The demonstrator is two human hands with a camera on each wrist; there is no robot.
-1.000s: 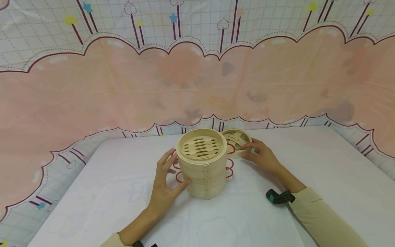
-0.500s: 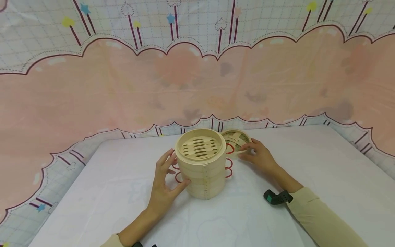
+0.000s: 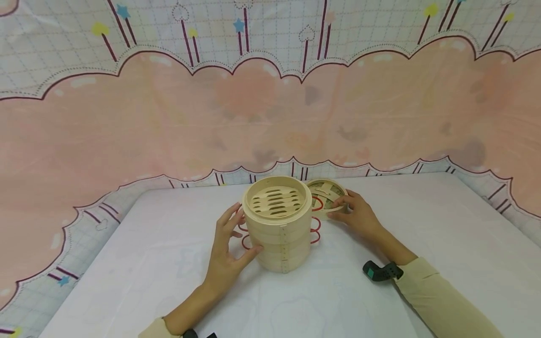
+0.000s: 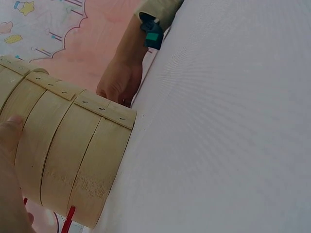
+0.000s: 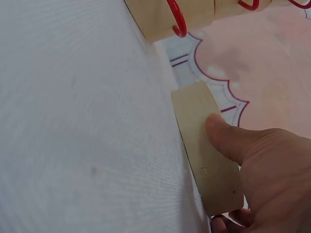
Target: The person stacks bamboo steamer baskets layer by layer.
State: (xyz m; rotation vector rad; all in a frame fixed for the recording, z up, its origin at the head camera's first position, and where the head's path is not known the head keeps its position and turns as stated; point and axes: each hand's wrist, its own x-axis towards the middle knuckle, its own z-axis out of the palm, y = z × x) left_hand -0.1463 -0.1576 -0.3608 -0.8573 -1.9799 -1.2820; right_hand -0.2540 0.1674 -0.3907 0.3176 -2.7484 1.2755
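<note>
A tall round stack of bamboo steamer baskets (image 3: 279,244) stands upright on the table, its slatted top tier uncovered. Red loop handles (image 3: 315,224) stick out at its sides. My left hand (image 3: 226,251) holds the stack from the left, thumb on the front wall and fingers at the side. Behind the stack to the right, the woven bamboo lid (image 3: 327,190) lies on the table, partly hidden by the stack. My right hand (image 3: 359,216) grips the lid's rim; in the right wrist view the thumb lies against the lid's side wall (image 5: 199,145).
A white cloth covers the table (image 3: 139,253). Behind it hangs a pink and white patterned curtain (image 3: 270,112). A black wrist strap (image 3: 382,271) sits on the right forearm, by the beige sleeve.
The lid has shifted slightly toward me, with the right hand still on it. The steamer stack and the left hand stay in place.
</note>
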